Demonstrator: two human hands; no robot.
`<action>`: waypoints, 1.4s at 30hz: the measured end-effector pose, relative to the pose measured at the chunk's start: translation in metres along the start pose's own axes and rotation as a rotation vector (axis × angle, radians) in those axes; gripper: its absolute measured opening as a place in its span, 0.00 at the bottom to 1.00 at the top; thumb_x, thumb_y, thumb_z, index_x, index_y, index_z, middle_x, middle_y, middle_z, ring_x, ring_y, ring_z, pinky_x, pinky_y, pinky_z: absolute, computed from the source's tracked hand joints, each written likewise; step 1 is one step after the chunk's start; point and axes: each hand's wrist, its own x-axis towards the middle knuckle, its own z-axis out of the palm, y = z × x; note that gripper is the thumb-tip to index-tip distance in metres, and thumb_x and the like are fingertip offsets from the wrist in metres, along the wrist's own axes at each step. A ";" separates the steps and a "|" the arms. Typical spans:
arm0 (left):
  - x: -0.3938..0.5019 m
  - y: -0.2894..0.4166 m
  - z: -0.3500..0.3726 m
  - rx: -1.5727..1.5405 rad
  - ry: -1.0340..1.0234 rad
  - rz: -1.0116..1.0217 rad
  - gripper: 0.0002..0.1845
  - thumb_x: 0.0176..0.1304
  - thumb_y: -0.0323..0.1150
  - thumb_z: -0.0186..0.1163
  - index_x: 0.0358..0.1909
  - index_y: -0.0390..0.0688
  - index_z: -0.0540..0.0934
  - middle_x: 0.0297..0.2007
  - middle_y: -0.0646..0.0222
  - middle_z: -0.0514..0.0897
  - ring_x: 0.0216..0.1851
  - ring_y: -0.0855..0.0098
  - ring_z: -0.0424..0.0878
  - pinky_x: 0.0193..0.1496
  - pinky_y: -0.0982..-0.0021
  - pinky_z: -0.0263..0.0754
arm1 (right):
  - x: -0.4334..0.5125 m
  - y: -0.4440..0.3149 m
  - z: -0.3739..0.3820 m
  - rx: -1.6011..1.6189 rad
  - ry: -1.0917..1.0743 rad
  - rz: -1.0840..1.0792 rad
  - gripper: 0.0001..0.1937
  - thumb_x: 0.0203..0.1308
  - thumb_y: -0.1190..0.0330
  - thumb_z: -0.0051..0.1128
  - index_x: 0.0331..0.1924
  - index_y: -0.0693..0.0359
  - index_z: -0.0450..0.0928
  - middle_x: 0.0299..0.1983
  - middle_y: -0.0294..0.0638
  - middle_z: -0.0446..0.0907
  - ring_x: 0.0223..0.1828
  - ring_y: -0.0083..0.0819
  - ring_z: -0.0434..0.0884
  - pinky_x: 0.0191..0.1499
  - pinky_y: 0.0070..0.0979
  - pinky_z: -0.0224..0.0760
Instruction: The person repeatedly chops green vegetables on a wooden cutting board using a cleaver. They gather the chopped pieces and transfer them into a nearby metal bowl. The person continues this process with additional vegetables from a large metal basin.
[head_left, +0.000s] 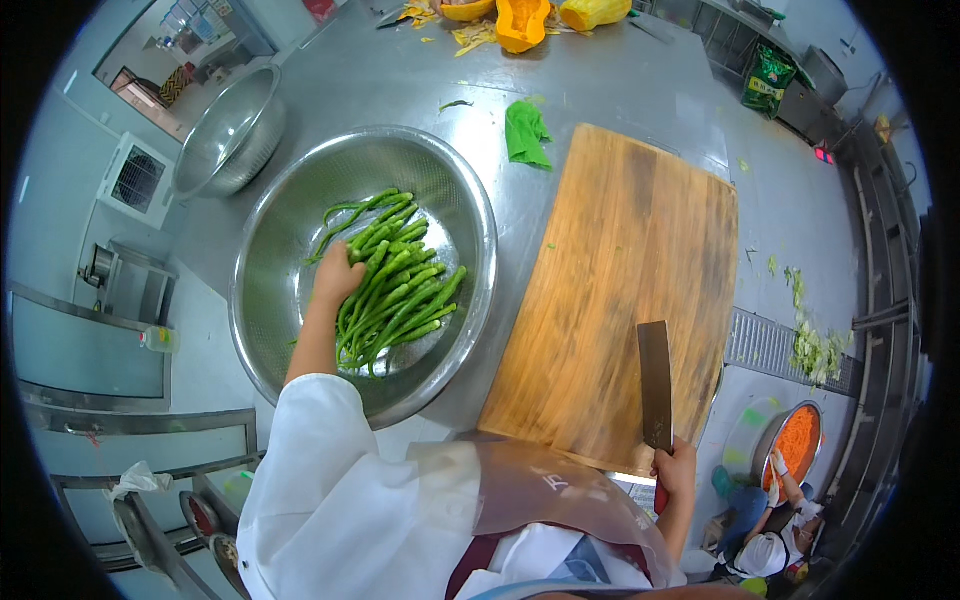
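Note:
A heap of long green beans (397, 292) lies in a large perforated stainless steel basin (480, 225). Reaching into that basin from the lower left, my left hand (339, 274) touches the beans at the left side of the heap. Its fingertips are partly hidden, so whether it grips any beans is unclear. My right hand (676, 466) grips the red handle of a cleaver (655, 382). The broad blade lies over the lower right part of a wooden cutting board (600, 277), pointing away from me.
A second steel basin (232, 135) stands at the upper left. A green cloth (528, 135) lies beyond the board. Cut pumpkin (521, 26) and peelings sit at the steel table's far edge. At lower right, a person (772, 532) handles shredded orange vegetable in a tub (769, 439).

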 end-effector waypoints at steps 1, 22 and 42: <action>0.002 0.012 0.003 -0.032 -0.046 0.020 0.27 0.49 0.37 0.60 0.51 0.33 0.72 0.46 0.44 0.79 0.50 0.46 0.77 0.54 0.56 0.72 | 0.000 0.000 0.000 -0.008 0.006 0.016 0.09 0.49 0.78 0.45 0.32 0.69 0.78 0.17 0.41 0.76 0.15 0.27 0.77 0.20 0.26 0.71; 0.101 -0.074 0.051 0.103 -0.088 -0.173 0.29 0.58 0.47 0.62 0.60 0.45 0.73 0.61 0.59 0.73 0.63 0.55 0.68 0.64 0.57 0.65 | 0.005 0.008 0.000 -0.002 0.014 0.058 0.09 0.48 0.78 0.47 0.32 0.68 0.78 0.17 0.41 0.76 0.16 0.27 0.78 0.21 0.27 0.73; 0.163 -0.072 0.064 0.143 -0.672 -0.145 0.28 0.49 0.41 0.68 0.54 0.44 0.78 0.49 0.57 0.83 0.51 0.58 0.80 0.55 0.62 0.73 | 0.010 0.012 -0.010 0.067 0.033 0.117 0.07 0.46 0.80 0.47 0.28 0.69 0.77 0.16 0.40 0.76 0.15 0.26 0.76 0.19 0.25 0.70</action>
